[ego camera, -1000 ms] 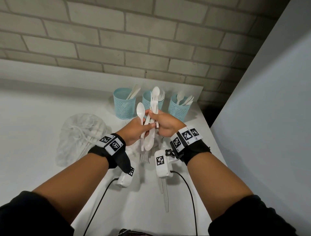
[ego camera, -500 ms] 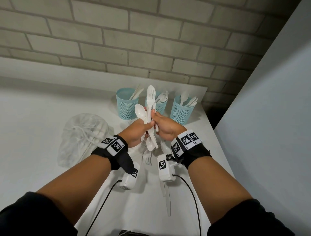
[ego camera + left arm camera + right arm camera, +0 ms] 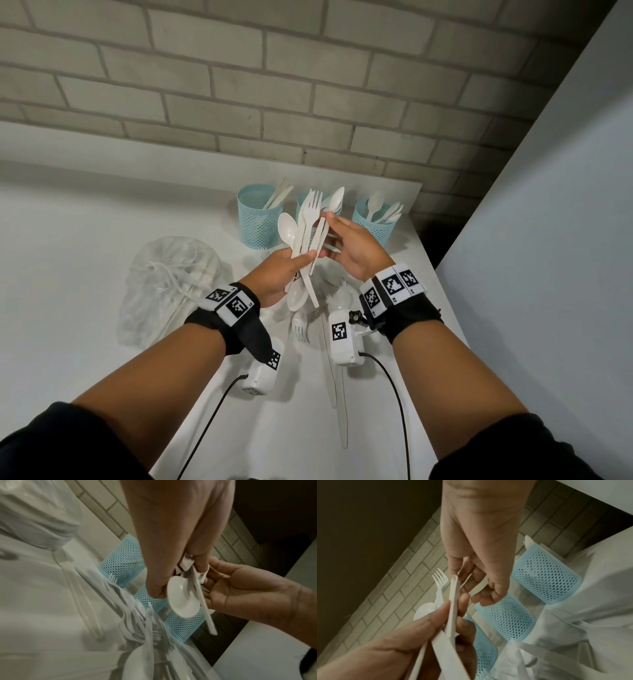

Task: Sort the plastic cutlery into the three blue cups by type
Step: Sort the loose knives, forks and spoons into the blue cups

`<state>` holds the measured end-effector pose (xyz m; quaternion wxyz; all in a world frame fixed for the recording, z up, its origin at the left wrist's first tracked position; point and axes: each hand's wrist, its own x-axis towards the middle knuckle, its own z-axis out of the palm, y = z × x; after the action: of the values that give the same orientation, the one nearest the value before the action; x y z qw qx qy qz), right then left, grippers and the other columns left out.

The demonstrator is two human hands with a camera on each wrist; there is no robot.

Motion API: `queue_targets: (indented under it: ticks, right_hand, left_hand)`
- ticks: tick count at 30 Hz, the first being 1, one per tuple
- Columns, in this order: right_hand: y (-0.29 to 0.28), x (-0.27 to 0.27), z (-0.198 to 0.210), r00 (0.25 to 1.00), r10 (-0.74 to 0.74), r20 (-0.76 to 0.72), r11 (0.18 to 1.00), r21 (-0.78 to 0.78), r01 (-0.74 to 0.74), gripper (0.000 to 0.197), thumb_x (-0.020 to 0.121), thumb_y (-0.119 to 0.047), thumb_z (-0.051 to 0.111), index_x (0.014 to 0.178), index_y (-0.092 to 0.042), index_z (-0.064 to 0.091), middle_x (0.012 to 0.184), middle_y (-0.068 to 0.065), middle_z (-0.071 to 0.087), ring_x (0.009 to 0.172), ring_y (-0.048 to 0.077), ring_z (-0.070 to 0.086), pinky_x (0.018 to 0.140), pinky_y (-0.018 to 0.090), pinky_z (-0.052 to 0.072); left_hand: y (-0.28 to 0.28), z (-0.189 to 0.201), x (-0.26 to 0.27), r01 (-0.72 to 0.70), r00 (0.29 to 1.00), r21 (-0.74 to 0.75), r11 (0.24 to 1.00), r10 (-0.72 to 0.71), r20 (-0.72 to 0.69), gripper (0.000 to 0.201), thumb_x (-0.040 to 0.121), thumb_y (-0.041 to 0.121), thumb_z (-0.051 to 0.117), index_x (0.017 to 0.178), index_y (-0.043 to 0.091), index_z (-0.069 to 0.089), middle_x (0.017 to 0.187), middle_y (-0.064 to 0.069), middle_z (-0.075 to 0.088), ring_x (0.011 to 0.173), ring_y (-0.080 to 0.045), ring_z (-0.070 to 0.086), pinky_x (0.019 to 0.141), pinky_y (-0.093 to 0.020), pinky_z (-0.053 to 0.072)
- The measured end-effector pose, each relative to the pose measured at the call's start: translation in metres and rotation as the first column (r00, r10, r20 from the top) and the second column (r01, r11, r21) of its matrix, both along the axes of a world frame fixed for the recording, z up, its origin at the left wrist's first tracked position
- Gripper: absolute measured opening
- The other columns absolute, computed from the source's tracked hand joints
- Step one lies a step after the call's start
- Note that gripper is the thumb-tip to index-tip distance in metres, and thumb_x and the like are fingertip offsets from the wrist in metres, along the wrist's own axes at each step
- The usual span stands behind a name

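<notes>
My left hand point(image 3: 279, 270) grips a fanned bundle of white plastic cutlery point(image 3: 306, 240) in the air in front of the cups: a spoon, forks and a flat knife. My right hand point(image 3: 349, 246) is beside the bundle, and its thumb and index finger pinch the top of one white piece point(image 3: 453, 588). Three blue mesh cups stand at the back. The left cup point(image 3: 260, 219) holds knives and the right cup point(image 3: 373, 222) holds spoons. The bundle hides most of the middle cup point(image 3: 505, 615).
Loose cutlery lies on the white table under my hands, including a fork point(image 3: 301, 329) and a long knife point(image 3: 342, 411). A crumpled clear plastic bag point(image 3: 168, 284) lies to the left. The table's right edge point(image 3: 424, 260) meets a grey panel, with a brick wall behind.
The bundle has tilted and fanned out in my left hand. My right hand has loosened from gripping the bundle to a fingertip pinch at one piece's top.
</notes>
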<state>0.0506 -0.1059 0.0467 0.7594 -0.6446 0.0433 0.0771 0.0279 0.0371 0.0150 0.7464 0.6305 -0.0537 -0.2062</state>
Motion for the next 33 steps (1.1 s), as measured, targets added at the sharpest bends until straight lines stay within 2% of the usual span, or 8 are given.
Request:
queue_targets:
  ticks: [4, 8, 12, 17, 21, 24, 28, 33]
  right_hand:
    - [-0.003, 0.005, -0.002, 1.000, -0.015, -0.004, 1.000, -0.008, 0.015, 0.014, 0.094, -0.023, 0.055, 0.097, -0.015, 0.065, 0.090, 0.004, 0.068, 0.084, 0.018, 0.061, 0.079, 0.030, 0.050]
    - [-0.006, 0.011, 0.001, 0.997, -0.072, 0.011, 0.994, 0.083, 0.071, 0.027, 0.091, -0.017, 0.059, 0.117, -0.020, 0.052, 0.084, -0.003, 0.072, 0.081, 0.014, 0.062, 0.078, 0.028, 0.049]
    - [-0.008, 0.014, 0.007, 0.997, -0.058, 0.041, 0.997, 0.050, 0.056, 0.038, 0.089, -0.013, 0.061, 0.121, -0.026, 0.045, 0.088, -0.001, 0.067, 0.079, 0.014, 0.062, 0.071, 0.027, 0.050]
    - [-0.010, 0.018, 0.012, 0.986, -0.162, 0.043, 0.985, 0.070, 0.158, 0.003, 0.093, -0.016, 0.056, 0.094, -0.018, 0.057, 0.075, -0.003, 0.057, 0.068, 0.009, 0.057, 0.060, 0.024, 0.050]
    - [-0.011, 0.020, 0.008, 0.979, -0.202, -0.008, 0.965, 0.171, 0.200, 0.004, 0.097, -0.023, 0.049, 0.097, -0.018, 0.049, 0.063, -0.001, 0.040, 0.042, 0.005, 0.044, 0.041, 0.018, 0.043]
    - [-0.009, 0.018, 0.008, 0.974, -0.216, 0.062, 0.976, 0.048, 0.213, 0.006, 0.092, -0.025, 0.058, 0.093, -0.023, 0.052, 0.063, -0.003, 0.037, 0.038, 0.002, 0.030, 0.034, 0.015, 0.027]
    - [-0.009, 0.014, 0.021, 0.946, -0.273, 0.175, 0.950, -0.103, 0.293, 0.005, 0.086, -0.022, 0.066, 0.092, -0.021, 0.066, 0.057, -0.006, 0.043, 0.037, 0.002, 0.025, 0.038, 0.016, 0.022]
    - [0.000, 0.008, 0.034, 0.996, -0.018, 0.092, 0.882, -0.467, 0.059, 0.017, 0.081, -0.021, 0.072, 0.096, -0.013, 0.070, 0.068, -0.003, 0.056, 0.040, 0.002, 0.036, 0.041, 0.015, 0.030]
  left_hand:
    - [0.000, -0.001, 0.000, -0.017, 1.000, 0.023, 1.000, 0.017, 0.018, 0.026, 0.098, 0.017, 0.044, 0.115, 0.004, 0.059, 0.109, -0.003, 0.061, 0.105, -0.018, 0.054, 0.101, -0.033, 0.041]
    - [0.001, -0.002, 0.001, -0.009, 1.000, 0.029, 1.000, 0.008, 0.017, 0.024, 0.099, 0.019, 0.043, 0.112, 0.006, 0.059, 0.089, 0.006, 0.059, 0.084, -0.007, 0.052, 0.079, -0.019, 0.044]
    - [0.004, -0.001, 0.001, 0.008, 1.000, -0.037, 0.999, -0.010, -0.030, 0.019, 0.098, 0.018, 0.044, 0.099, 0.010, 0.062, 0.078, -0.001, 0.055, 0.068, -0.012, 0.050, 0.057, -0.019, 0.050]
    - [0.007, -0.001, 0.001, 0.031, 0.997, -0.106, 0.994, -0.038, -0.066, 0.020, 0.098, 0.018, 0.043, 0.107, 0.009, 0.058, 0.086, -0.005, 0.062, 0.064, -0.012, 0.065, 0.059, -0.020, 0.053]
    - [0.009, -0.004, 0.003, 0.043, 0.997, -0.066, 0.997, -0.047, -0.065, 0.022, 0.098, 0.022, 0.045, 0.108, 0.009, 0.061, 0.069, -0.001, 0.057, 0.056, -0.009, 0.058, 0.060, -0.022, 0.050]
    - [0.008, -0.004, 0.002, 0.068, 0.996, -0.020, 0.997, -0.069, -0.051, 0.024, 0.098, 0.024, 0.045, 0.109, 0.010, 0.061, 0.062, 0.002, 0.045, 0.050, -0.009, 0.044, 0.056, -0.022, 0.046]
    - [0.009, -0.005, 0.002, 0.076, 0.997, 0.089, 0.993, -0.073, -0.034, 0.029, 0.098, 0.029, 0.044, 0.113, 0.010, 0.059, 0.065, 0.001, 0.040, 0.051, -0.009, 0.039, 0.056, -0.023, 0.043]
    - [0.006, -0.004, 0.002, 0.044, 0.998, 0.249, 0.967, -0.054, 0.034, 0.031, 0.098, 0.031, 0.044, 0.113, 0.007, 0.057, 0.068, 0.000, 0.042, 0.054, -0.011, 0.038, 0.053, -0.023, 0.042]
